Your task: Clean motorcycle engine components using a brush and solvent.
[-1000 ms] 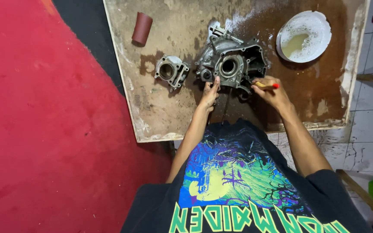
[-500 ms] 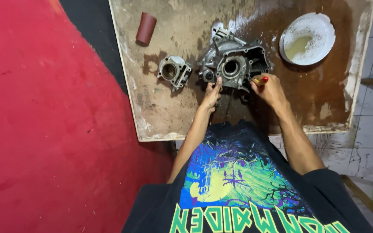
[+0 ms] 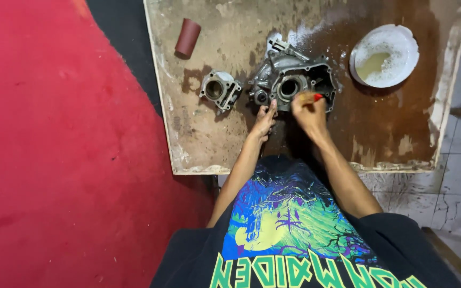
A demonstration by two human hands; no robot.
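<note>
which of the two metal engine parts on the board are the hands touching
The larger engine casing at the board's middle; left hand and right hand touch it. The smaller cylinder block sits apart, untouched.

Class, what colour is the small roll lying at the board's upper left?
Reddish-brown roll, seen in the head view.

We have 1 view, from a camera worn on the head. It looks almost straight down past the person's chest and printed shirt point(image 3: 289, 229) to a stained board point(image 3: 401, 144) ahead of them, at about arm's reach. The board fills the upper middle, a red floor point(image 3: 65, 160) the left, white tiles point(image 3: 454, 186) the right.
</note>
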